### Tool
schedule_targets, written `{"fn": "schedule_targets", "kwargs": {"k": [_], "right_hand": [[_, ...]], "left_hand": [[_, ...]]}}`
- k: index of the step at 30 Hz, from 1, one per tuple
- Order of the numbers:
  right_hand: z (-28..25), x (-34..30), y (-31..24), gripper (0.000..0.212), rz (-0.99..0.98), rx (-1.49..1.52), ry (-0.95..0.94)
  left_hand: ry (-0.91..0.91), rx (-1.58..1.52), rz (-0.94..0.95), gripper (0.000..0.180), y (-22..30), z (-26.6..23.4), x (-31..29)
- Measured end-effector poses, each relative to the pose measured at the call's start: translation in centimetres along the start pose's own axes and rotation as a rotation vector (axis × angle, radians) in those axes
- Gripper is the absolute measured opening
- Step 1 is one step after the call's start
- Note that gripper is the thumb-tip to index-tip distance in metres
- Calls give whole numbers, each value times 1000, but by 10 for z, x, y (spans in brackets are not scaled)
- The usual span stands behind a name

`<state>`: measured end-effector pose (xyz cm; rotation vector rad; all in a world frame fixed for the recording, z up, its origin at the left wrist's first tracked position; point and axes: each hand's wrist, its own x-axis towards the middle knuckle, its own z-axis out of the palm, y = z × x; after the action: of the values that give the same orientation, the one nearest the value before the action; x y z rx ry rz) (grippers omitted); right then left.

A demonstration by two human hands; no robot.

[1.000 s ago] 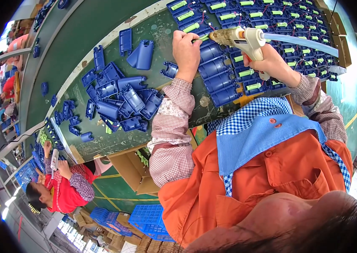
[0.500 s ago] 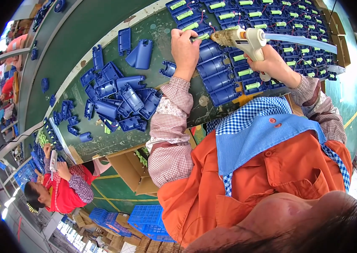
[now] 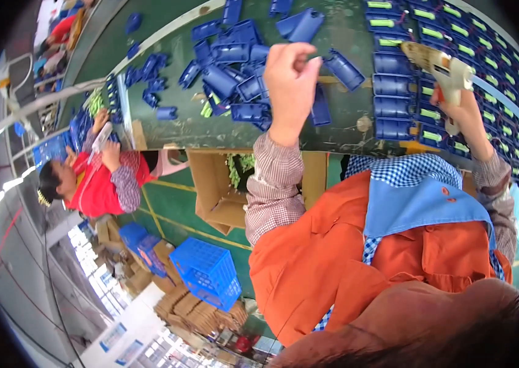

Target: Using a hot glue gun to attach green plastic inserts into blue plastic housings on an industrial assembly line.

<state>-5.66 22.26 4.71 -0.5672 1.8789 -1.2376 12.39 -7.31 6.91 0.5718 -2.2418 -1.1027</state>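
My right hand is wrapped round the handle of a cream hot glue gun, with a long pale glue stick running out of its back. The brownish nozzle points left, close to a blue plastic shell holding a green battery cell. My left hand is over the bench by the loose blue shells, its fingers loosely curled and nothing showing in them. Just right of it lies a single blue half-shell. Below the nozzle, several shells without cells form a column.
A heap of blue shells lies left of my left hand. Rows of shells with green cells cover the bench's right side. An open cardboard box stands below the bench edge. A co-worker in red works at the far left.
My left hand has left the green cell near the nozzle and moved left towards the loose shells. The glue gun remains in my right hand. The whole view has shifted.
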Motion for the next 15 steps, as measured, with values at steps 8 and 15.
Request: {"fn": "schedule_targets", "kwargs": {"k": [8,15], "right_hand": [[4,-4,-8,38,-86,3,-16],[7,-9,-10,37,-61,-14,9]], "left_hand": [[603,373,-294,11,-146,-164,-64],[403,729,-338,21,-194,-152,-78]]}}
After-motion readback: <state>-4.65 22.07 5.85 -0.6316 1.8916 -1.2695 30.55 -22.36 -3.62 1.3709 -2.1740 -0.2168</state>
